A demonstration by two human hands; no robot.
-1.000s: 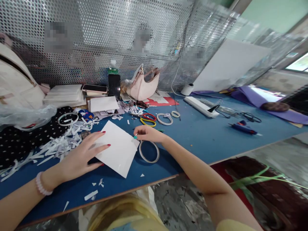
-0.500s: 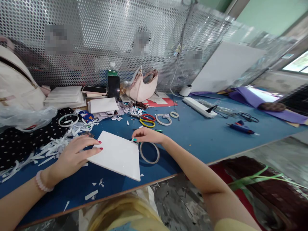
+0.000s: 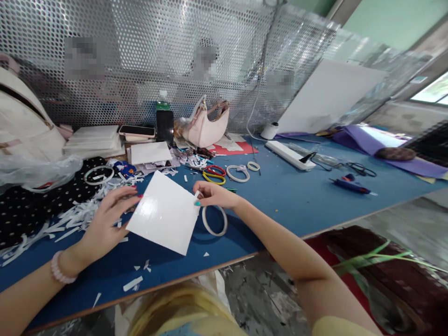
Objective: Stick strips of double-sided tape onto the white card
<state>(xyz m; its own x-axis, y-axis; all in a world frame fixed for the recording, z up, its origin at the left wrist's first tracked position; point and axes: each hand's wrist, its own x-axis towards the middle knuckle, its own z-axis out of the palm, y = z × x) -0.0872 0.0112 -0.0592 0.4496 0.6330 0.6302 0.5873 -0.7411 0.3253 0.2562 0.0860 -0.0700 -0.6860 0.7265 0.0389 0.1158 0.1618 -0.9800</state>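
Observation:
A square white board (image 3: 164, 212) is tilted above the table, its glossy face catching light. My left hand (image 3: 107, 219) grips its left edge, fingertips along the rim and thumb at the corner. At the opposite edge, my right hand (image 3: 217, 195) pinches a small white strip of tape against the board; its thumbnail is green. Just below those fingers, a thin white tape roll (image 3: 214, 221) stands on its edge. How the strip joins the roll is hidden by the fingers.
Paper scraps (image 3: 75, 214) litter the left side of the blue table (image 3: 280, 205). Beyond the hands lie red and yellow rings (image 3: 214, 176), white tape rolls (image 3: 238, 173) and stacked white boards (image 3: 93, 139). A power strip (image 3: 289, 155) and blue glue gun (image 3: 351, 185) lie to the right.
The board has been raised and tilted, and its near corner has shifted left. My left fingers have moved from its face to its edge. The tape roll has moved slightly left.

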